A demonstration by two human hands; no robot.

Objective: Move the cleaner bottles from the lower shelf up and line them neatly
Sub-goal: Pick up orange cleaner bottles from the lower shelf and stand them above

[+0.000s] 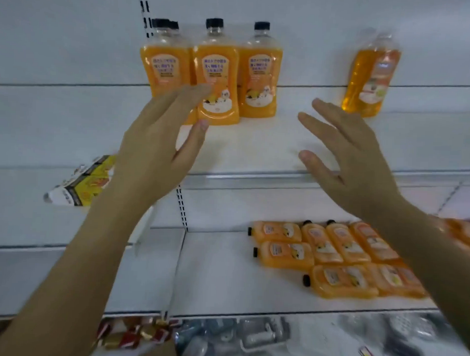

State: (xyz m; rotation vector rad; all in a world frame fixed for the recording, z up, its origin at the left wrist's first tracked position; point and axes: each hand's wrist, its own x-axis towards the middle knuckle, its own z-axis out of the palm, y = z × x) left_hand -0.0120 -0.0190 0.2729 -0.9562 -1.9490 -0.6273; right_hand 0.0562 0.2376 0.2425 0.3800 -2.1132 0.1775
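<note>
Several orange cleaner bottles with black caps (219, 73) stand upright in a tight group at the back left of the upper shelf (256, 146). Another orange bottle (372, 73) stands alone further right on the same shelf. On the lower shelf (225, 278) several more orange bottles (332, 258) lie flat in a cluster at the right. My left hand (160, 146) is raised, fingers apart, just in front of the standing group and partly covering its leftmost bottles. My right hand (346, 155) hovers open above the shelf's bare middle, holding nothing.
A yellow and black package (84, 180) lies on the shelf to the left. Below the lower shelf sit red and gold wrapped items (132, 334) and grey packaged goods (249, 338). A slotted upright post (182, 208) divides the shelf bays.
</note>
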